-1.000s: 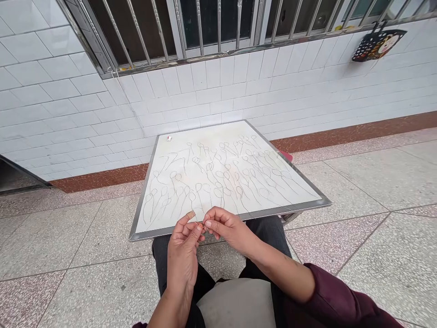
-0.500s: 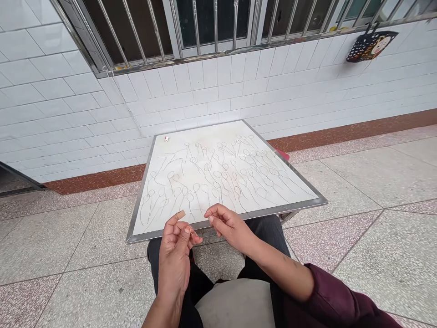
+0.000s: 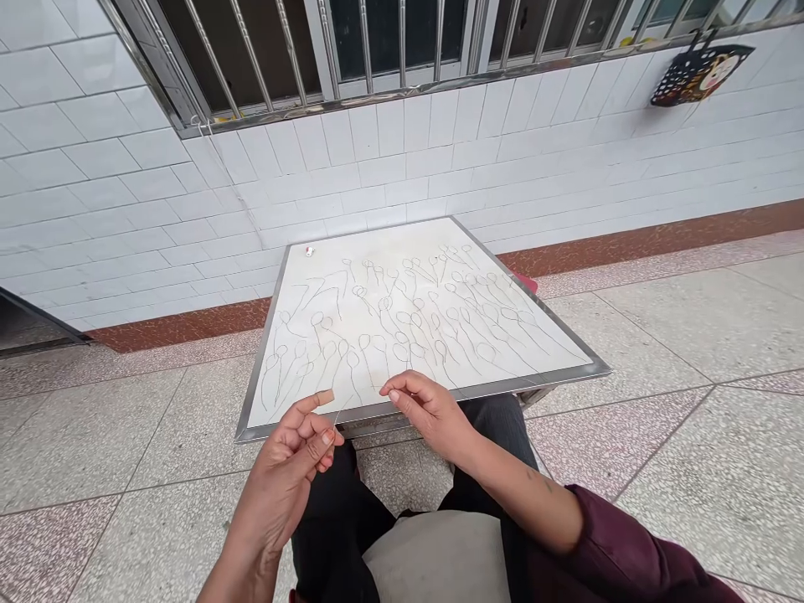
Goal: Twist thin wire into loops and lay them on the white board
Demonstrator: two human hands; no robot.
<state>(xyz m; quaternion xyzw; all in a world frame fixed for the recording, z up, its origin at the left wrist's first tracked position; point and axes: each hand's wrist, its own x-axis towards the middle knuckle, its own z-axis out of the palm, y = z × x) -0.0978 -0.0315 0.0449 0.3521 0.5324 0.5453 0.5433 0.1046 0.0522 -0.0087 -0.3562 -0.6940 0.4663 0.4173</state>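
Wall [image 3: 377,180] and table [image 3: 377,239] stand as they did one second earlier; left hand [image 3: 289,456] has drawn down and leftward, parting its fingertips from those of the right hand [image 3: 436,414], which has shifted little. Left thumb and finger pinch a thin strand [image 3: 337,419], now visible above them; right thumb and index are narrowly spaced, and whether they hold anything cannot be told. The table's far edge lies along the wall; its near edge passes behind both hands. Loops [image 3: 438,342] cover much of the top, with bare room toward the far edge, and a tan band [image 3: 325,396] wraps one left finger
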